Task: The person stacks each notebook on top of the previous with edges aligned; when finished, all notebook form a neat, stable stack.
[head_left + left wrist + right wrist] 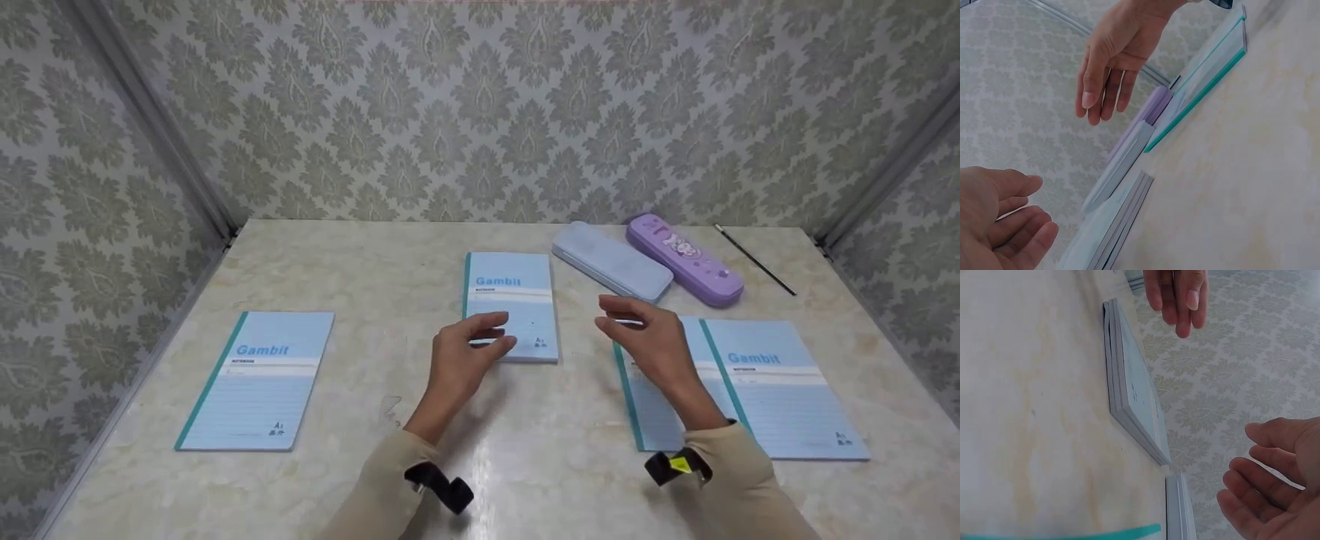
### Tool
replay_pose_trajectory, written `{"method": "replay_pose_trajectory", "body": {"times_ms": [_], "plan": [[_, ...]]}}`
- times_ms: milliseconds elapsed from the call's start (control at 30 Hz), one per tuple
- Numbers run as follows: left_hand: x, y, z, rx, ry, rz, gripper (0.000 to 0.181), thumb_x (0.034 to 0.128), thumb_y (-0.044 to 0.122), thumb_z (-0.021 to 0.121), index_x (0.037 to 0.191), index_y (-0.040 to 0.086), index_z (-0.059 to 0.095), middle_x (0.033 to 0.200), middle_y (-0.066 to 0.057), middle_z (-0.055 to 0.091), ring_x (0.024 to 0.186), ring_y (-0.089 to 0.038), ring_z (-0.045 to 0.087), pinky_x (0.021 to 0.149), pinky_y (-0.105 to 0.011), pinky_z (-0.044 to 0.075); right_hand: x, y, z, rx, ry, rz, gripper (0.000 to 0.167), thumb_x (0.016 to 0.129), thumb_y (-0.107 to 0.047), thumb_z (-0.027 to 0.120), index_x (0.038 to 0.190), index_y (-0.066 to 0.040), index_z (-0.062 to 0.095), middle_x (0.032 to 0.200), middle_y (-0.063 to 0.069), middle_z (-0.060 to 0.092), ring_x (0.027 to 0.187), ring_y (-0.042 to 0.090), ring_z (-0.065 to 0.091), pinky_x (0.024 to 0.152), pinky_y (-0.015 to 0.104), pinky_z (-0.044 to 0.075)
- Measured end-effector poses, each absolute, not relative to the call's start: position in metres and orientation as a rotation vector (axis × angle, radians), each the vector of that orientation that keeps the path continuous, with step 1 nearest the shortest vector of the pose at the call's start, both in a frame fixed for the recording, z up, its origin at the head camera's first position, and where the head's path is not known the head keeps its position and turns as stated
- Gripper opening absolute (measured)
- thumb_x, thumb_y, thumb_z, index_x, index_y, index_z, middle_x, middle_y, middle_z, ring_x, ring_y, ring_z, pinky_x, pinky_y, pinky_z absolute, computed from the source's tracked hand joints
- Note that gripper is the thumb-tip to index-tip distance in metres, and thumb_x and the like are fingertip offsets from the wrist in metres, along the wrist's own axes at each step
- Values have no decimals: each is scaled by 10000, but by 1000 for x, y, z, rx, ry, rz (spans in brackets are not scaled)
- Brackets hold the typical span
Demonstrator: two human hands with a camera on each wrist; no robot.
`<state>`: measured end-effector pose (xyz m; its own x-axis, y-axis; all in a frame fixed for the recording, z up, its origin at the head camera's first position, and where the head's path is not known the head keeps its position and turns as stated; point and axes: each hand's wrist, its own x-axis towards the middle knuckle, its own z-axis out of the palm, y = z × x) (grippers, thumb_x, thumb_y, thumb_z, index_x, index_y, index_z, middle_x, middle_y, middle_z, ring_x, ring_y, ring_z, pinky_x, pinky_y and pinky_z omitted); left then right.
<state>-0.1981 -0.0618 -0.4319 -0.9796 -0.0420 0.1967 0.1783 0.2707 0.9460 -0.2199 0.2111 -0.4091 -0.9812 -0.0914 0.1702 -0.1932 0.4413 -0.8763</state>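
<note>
On the left of the marbled bench (540, 465), a single notebook (255, 390) is lying flat, well apart from the rest; it is probably running little risk.

Near the centre, your left hand (459, 360) is hovering above the near end of a notebook stack (510, 307). Its grip is curving loosely, thumb and fingers parted, holding nothing. The right wrist view is showing layers with a dark gap low in the stack, so a shallow pinch could be catching only the upper ones and letting the others slide.

Just beyond the stack's far right corner, a pale blue case (611, 259) is sitting; a stack pushed that way could be knocking it.

Your right hand (652, 345) is hanging above the inner notebook (652, 420), its grip half curled and holding nothing. That notebook is lying alongside an outer notebook (787, 405); you may be shoving one with the other, since their edges are meeting or overlapping, which I cannot tell.

Behind them, a purple case (684, 259) is resting beside the pale one, and farther right a thin dark pencil (756, 260) is lying loose; a stray knock could be rolling it.
</note>
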Motion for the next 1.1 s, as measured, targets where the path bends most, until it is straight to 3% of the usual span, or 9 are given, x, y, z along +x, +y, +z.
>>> {"method": "replay_pose_trajectory", "body": {"times_ms": [267, 800, 867, 967, 1067, 1100], "plan": [[-193, -24, -434, -192, -2356, -1891, 351, 936, 86, 824, 1279, 42, 759, 1252, -93, 752, 1090, -186, 719, 938, -330, 591, -213, 251, -411, 198, -2639, 1445, 457, 1013, -267, 764, 1395, -29, 685, 1366, 139, 696, 1269, 287, 647, 938, 108, 485], [-187, 44, -454, -238, -2400, -2070, 368, 925, 70, 829, 1285, 64, 756, 1255, -25, 747, 1077, -135, 710, 903, -265, 587, -193, 324, -434, 65, -2768, 1204, 565, 1018, -344, 750, 1470, -31, 623, 1449, 256, 608, 1266, 442, 636, 843, 41, 428], [-187, 50, -456, -219, -2405, -2096, 363, 915, 60, 836, 1271, 68, 764, 1247, -34, 752, 1046, -120, 710, 885, -262, 589, -191, 330, -436, 50, -2803, 1169, 577, 1022, -352, 744, 1480, -27, 611, 1458, 279, 591, 1256, 458, 639, 874, 108, 481], [-188, 58, -459, -210, -2419, -2107, 358, 903, 38, 839, 1254, 54, 770, 1215, -45, 762, 980, -93, 702, 853, -259, 589, -188, 337, -439, 26, -2860, 1127, 588, 1026, -343, 738, 1493, -16, 593, 1478, 307, 561, 1263, 492, 621, 973, 343, 560], [-188, 64, -463, -199, -2442, -2103, 359, 888, 20, 844, 1240, 38, 773, 1165, -35, 770, 930, -74, 687, 829, -252, 581, -186, 341, -442, -2, -2923, 1087, 589, 1028, -318, 735, 1504, -9, 577, 1497, 327, 531, 1289, 528, 584, 1036, 591, 509], [-188, 65, -465, -195, -2451, -2101, 361, 887, 17, 844, 1241, 35, 772, 1142, -29, 770, 918, -69, 679, 824, -248, 577, -186, 342, -442, -13, -2941, 1077, 589, 1026, -307, 737, 1506, -8, 574, 1502, 332, 523, 1297, 538, 572, 1043, 611, 497]]}}
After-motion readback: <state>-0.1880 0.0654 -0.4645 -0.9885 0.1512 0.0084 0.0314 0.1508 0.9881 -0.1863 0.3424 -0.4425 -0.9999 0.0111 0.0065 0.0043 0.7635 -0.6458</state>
